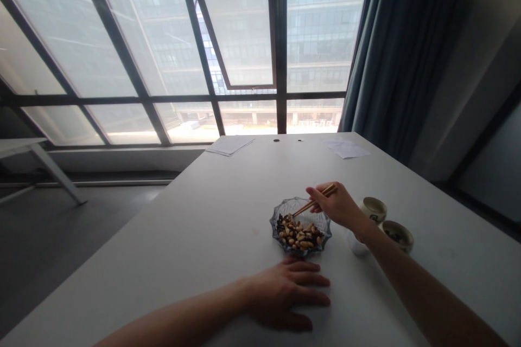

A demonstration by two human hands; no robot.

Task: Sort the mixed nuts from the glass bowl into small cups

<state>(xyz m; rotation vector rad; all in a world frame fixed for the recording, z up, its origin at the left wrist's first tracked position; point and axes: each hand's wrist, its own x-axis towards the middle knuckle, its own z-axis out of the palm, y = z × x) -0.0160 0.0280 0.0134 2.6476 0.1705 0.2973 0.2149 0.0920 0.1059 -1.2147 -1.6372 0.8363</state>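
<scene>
A scalloped glass bowl (278,205) on the white table holds a mix of nuts and dark seeds (300,233). My right hand (334,203) grips a pair of wooden chopsticks (306,206), whose tips reach down to the pile at the bowl's left side. Whether the tips pinch a piece is too small to tell. My left hand (287,294) lies on the table just in front of the bowl, fingers spread and pointing right. Two small cream cups stand by my right forearm: a farther cup (375,208) and a nearer cup (407,247) with dark pieces inside.
A white rounded item (357,244) sits partly hidden under my right forearm. Paper sheets lie at the table's far left (230,145) and far right (347,148). Beyond the table's far edge are large windows and a dark curtain (401,54).
</scene>
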